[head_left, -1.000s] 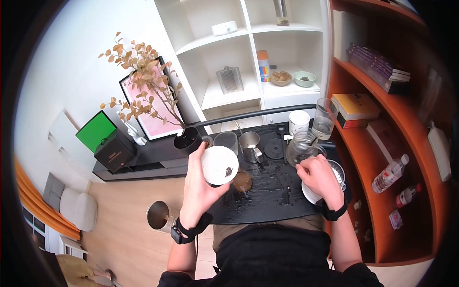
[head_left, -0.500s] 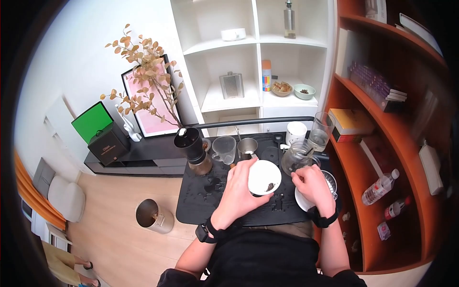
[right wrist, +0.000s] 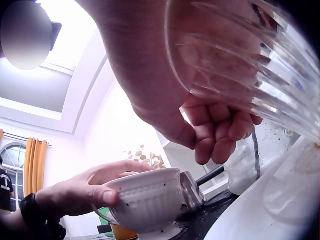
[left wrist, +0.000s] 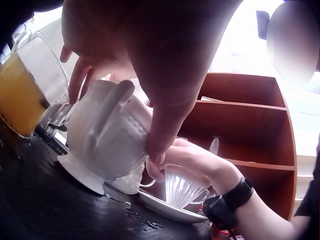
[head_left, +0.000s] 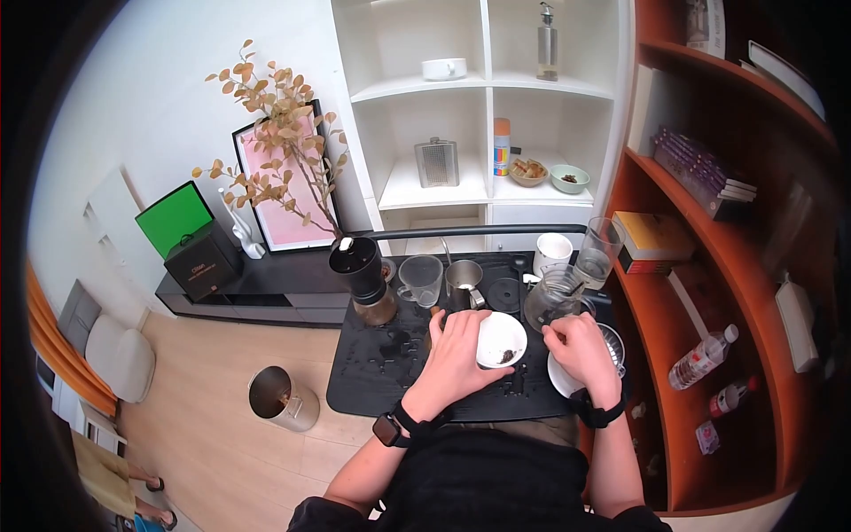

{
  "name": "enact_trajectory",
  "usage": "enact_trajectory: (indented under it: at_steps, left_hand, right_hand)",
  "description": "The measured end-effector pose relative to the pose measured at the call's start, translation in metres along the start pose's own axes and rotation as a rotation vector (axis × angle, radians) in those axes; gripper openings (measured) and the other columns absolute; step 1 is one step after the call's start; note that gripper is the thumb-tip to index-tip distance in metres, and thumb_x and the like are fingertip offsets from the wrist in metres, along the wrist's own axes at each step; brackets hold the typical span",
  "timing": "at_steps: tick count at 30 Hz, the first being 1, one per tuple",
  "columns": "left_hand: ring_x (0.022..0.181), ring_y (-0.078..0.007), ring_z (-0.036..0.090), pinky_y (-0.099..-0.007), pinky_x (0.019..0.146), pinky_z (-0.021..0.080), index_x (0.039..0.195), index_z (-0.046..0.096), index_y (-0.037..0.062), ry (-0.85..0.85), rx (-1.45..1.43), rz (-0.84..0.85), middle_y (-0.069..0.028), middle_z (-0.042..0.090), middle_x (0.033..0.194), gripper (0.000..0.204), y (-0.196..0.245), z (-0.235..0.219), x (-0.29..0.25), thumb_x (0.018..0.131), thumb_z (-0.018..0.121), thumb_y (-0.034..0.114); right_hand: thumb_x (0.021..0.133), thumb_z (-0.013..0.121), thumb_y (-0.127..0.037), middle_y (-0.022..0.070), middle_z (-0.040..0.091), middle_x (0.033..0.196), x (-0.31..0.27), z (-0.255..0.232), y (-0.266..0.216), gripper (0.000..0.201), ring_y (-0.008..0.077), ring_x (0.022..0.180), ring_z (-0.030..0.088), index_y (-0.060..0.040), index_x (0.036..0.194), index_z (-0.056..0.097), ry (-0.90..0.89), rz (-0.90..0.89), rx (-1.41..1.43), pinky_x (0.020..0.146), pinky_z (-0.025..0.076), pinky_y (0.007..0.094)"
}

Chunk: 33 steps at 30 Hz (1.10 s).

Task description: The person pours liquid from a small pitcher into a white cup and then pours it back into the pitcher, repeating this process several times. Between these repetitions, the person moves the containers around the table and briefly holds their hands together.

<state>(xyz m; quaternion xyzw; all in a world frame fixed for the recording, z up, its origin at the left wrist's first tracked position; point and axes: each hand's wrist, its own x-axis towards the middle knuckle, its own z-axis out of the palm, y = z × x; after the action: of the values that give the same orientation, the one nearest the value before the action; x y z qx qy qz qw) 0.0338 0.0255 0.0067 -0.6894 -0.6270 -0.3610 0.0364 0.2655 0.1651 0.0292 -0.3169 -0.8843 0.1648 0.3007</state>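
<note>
In the head view my left hand grips a white ceramic dripper, thumb on one side and fingers on the other. It is tilted, and dark wet bits lie inside near its lower edge. From the left wrist its ribbed wall, handle and wide base show, low over the black tabletop. My right hand hovers beside a ribbed clear glass on a white saucer. Its fingers hang loosely curled, with nothing seen between them.
Close behind the right hand stand a glass jug, a tall glass of water and a white mug. Farther left are a steel pitcher, a clear cup and a grinder. Water drops wet the tabletop.
My left hand has carried the dripper rightward and lower over the table, nearer my right hand. The right hand stays near the saucer. The head view has shifted, showing more of the table's left side.
</note>
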Motion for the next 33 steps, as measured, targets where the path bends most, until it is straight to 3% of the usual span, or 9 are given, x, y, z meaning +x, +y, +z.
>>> enact_trajectory:
  at_steps: [7,9,11,14,17,18,23,29,33]
  left_hand:
    - [0.148,-0.0410,0.058,-0.0615,0.133,0.032,0.168,0.051,0.0019,-0.030,-0.033,0.011,-0.0216,0.061,0.159,0.114,0.001,-0.025,-0.003,0.079,0.107,0.048]
    - [0.149,-0.0411,0.057,-0.0558,0.131,0.039,0.168,0.053,0.0023,-0.001,-0.083,-0.105,-0.0225,0.061,0.162,0.106,-0.002,-0.041,-0.005,0.085,0.104,0.044]
    - [0.142,-0.0425,0.064,-0.0502,0.121,0.048,0.159,0.061,-0.0005,0.093,-0.132,-0.212,-0.0240,0.070,0.148,0.078,-0.007,-0.053,-0.004,0.100,0.092,0.040]
    - [0.139,-0.0378,0.070,-0.0466,0.120,0.052,0.151,0.066,0.0017,0.162,-0.095,-0.242,-0.0185,0.075,0.145,0.055,-0.025,-0.062,-0.004,0.107,0.085,0.027]
    - [0.140,-0.0378,0.070,-0.0463,0.120,0.052,0.150,0.067,0.0012,0.042,-0.130,-0.286,-0.0195,0.075,0.143,0.055,-0.033,-0.067,-0.006,0.107,0.085,0.030]
    - [0.135,-0.0427,0.069,-0.0501,0.118,0.052,0.150,0.064,-0.0009,-0.023,-0.116,-0.275,-0.0236,0.073,0.143,0.054,-0.027,-0.071,-0.005,0.108,0.080,0.030]
    - [0.141,-0.0436,0.065,-0.0518,0.119,0.051,0.158,0.058,-0.0023,-0.090,-0.026,-0.215,-0.0256,0.069,0.149,0.064,-0.041,-0.064,-0.017,0.098,0.070,0.014]
    - [0.144,-0.0427,0.063,-0.0508,0.123,0.050,0.165,0.052,-0.0011,-0.110,-0.049,-0.213,-0.0245,0.067,0.148,0.084,-0.041,-0.054,-0.021,0.090,0.086,0.019]
    - [0.142,-0.0404,0.067,-0.0508,0.121,0.053,0.156,0.059,-0.0002,-0.186,-0.061,-0.347,-0.0225,0.069,0.144,0.086,-0.042,-0.050,-0.019,0.084,0.100,0.023]
  right_hand:
    - [0.105,0.072,-0.021,0.0262,0.076,0.082,0.000,0.001,0.002,0.035,0.0455,0.083,0.071,0.0053,0.083,0.078,0.007,-0.011,0.001,0.091,0.052,0.0500]
    - [0.106,0.072,-0.020,0.0258,0.076,0.082,0.000,0.001,0.003,0.035,0.0449,0.083,0.071,0.0048,0.083,0.078,0.003,-0.012,0.014,0.092,0.052,0.0496]
    - [0.106,0.072,-0.020,0.0255,0.076,0.082,0.000,0.000,0.002,0.035,0.0447,0.083,0.071,0.0048,0.083,0.078,-0.003,-0.007,0.010,0.092,0.052,0.0493]
    - [0.106,0.072,-0.020,0.0250,0.076,0.082,0.000,0.000,0.002,0.035,0.0443,0.083,0.072,0.0048,0.083,0.078,-0.019,-0.007,0.004,0.092,0.052,0.0489]
    - [0.106,0.072,-0.020,0.0248,0.076,0.082,0.001,0.000,0.002,0.035,0.0441,0.083,0.072,0.0049,0.083,0.078,-0.012,-0.009,0.010,0.092,0.052,0.0489]
    - [0.106,0.072,-0.020,0.0248,0.076,0.083,0.000,0.000,0.002,0.035,0.0441,0.083,0.072,0.0050,0.082,0.078,-0.002,-0.016,0.017,0.092,0.052,0.0489]
    - [0.105,0.074,-0.019,0.0253,0.076,0.083,0.000,0.002,0.004,0.034,0.0441,0.083,0.072,0.0054,0.082,0.077,-0.002,-0.007,0.006,0.092,0.053,0.0492]
    - [0.105,0.073,-0.018,0.0257,0.076,0.083,0.001,0.001,0.002,0.033,0.0443,0.083,0.072,0.0057,0.082,0.077,0.001,-0.010,0.007,0.093,0.053,0.0495]
    - [0.105,0.073,-0.018,0.0257,0.075,0.082,0.000,0.003,0.003,0.033,0.0446,0.083,0.072,0.0053,0.082,0.077,0.010,-0.004,0.010,0.094,0.053,0.0496]
